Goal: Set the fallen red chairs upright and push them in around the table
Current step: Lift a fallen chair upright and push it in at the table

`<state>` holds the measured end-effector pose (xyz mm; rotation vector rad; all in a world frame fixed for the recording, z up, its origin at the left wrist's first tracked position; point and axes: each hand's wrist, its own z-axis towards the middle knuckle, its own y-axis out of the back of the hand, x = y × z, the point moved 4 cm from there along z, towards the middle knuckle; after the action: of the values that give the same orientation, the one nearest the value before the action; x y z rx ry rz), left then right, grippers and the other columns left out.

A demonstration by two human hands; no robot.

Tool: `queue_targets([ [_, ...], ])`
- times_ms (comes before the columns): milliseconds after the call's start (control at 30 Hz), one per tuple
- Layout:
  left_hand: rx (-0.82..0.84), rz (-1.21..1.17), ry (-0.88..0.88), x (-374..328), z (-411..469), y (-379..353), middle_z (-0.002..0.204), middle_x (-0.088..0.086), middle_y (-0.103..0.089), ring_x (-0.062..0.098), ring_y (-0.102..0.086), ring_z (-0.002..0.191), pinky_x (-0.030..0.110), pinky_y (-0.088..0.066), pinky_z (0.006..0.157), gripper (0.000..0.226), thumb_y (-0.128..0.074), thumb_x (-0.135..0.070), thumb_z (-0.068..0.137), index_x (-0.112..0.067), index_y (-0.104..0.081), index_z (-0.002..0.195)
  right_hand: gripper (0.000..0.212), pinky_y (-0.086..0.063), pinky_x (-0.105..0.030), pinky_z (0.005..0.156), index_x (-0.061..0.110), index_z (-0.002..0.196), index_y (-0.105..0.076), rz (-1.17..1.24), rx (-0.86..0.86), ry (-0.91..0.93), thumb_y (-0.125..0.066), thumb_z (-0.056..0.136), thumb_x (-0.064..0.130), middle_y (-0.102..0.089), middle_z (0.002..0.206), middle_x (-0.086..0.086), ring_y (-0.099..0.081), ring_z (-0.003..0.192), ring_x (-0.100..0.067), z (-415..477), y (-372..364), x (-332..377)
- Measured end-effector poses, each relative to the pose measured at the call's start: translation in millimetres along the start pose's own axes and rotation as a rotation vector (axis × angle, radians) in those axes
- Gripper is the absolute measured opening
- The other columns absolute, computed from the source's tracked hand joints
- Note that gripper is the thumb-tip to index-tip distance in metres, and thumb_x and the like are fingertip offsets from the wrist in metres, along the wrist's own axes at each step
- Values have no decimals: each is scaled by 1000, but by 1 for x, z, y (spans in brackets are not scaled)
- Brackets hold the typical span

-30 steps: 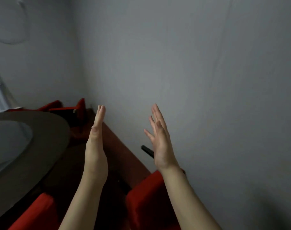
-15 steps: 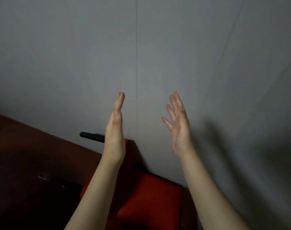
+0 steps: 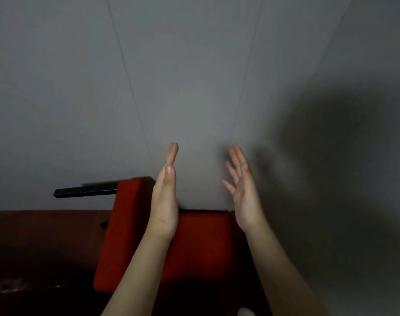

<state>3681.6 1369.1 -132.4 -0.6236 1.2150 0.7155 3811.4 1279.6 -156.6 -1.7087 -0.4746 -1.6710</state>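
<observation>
A fallen red chair (image 3: 201,245) lies on the dark floor against the grey wall, straight below my hands. One black leg (image 3: 84,192) of it sticks out sideways to the left. My left hand (image 3: 165,197) is raised above the chair with straight fingers, edge-on, holding nothing. My right hand (image 3: 242,190) is raised beside it, fingers spread and straight, palm turned inward, also holding nothing. Neither hand touches the chair. The table is out of view.
A grey panelled wall (image 3: 194,87) fills most of the view, close ahead. Along its foot runs a dark red-brown skirting (image 3: 46,222). A dark shadow (image 3: 331,137) falls on the wall at right. The floor at lower left is dim.
The view has swung right, away from the round table and the far red chairs, and now faces the fallen chair by the wall. Both hands stay raised and open.
</observation>
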Motion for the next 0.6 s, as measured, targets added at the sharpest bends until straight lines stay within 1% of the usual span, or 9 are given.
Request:
queue_targets([
  [67, 27, 0, 1, 8, 0, -7, 152, -21, -32, -8, -23, 140, 12, -19, 114, 67, -31, -67, 91, -30, -33, 147, 93, -38, -24, 101, 48, 130, -40, -26, -29, -3, -51, 51, 95, -38, 142, 29, -36, 134, 2, -2, 10, -4],
  [133, 42, -8, 25, 17, 0, -16, 151, -24, -32, -8, -23, 140, 10, -19, 112, 69, -32, -72, 88, -34, -34, 145, 95, -40, -20, 97, 44, 130, -42, -50, -49, -24, -52, 50, 95, -39, 140, 31, -39, 130, 6, -3, 22, -10],
  [233, 58, -35, 51, 35, 2, -33, 149, -27, -33, -8, -24, 140, 12, -20, 113, 69, -33, -77, 85, -39, -36, 142, 95, -41, -20, 98, 44, 134, -40, -69, -78, -53, -50, 54, 94, -38, 142, 30, -39, 129, 10, -2, 44, -21],
  [300, 64, -30, 67, 47, 5, -47, 148, -28, -34, -8, -25, 139, 13, -20, 114, 62, -34, -71, 88, -39, -37, 141, 89, -40, -22, 100, 49, 135, -37, -74, -83, -69, -49, 58, 92, -38, 143, 31, -37, 131, 9, 1, 60, -28],
  [400, 45, -27, 105, 65, 10, -68, 147, -25, -35, -9, -27, 138, 10, -21, 112, 54, -31, -59, 89, -37, -37, 138, 87, -39, -24, 102, 47, 136, -36, -74, -91, -127, -50, 61, 89, -38, 144, 28, -37, 133, 4, 12, 83, -41],
  [467, 14, -10, 140, 82, 11, -80, 147, -22, -36, -9, -27, 138, 7, -21, 110, 54, -32, -57, 89, -35, -37, 138, 88, -40, -23, 101, 45, 137, -36, -75, -86, -161, -51, 61, 86, -38, 147, 23, -38, 133, 2, 22, 100, -55],
  [500, 5, 12, 156, 91, 10, -85, 147, -21, -36, -8, -27, 138, 8, -21, 110, 53, -33, -58, 89, -35, -38, 137, 84, -41, -23, 100, 45, 136, -37, -87, -83, -175, -51, 63, 84, -38, 148, 22, -37, 134, 2, 26, 108, -63],
  [567, -14, 78, 210, 122, 5, -95, 149, -17, -35, -4, -25, 141, 13, -19, 114, 51, -37, -62, 90, -39, -39, 135, 73, -38, -29, 107, 49, 132, -39, -90, -72, -231, -51, 68, 81, -38, 147, 22, -36, 136, 1, 32, 127, -88],
  [600, -15, 120, 233, 142, 1, -100, 151, -16, -34, -2, -24, 142, 17, -18, 116, 50, -37, -63, 90, -41, -39, 134, 74, -35, -33, 110, 51, 131, -39, -113, -63, -250, -51, 67, 84, -38, 148, 21, -35, 137, 0, 35, 138, -106],
])
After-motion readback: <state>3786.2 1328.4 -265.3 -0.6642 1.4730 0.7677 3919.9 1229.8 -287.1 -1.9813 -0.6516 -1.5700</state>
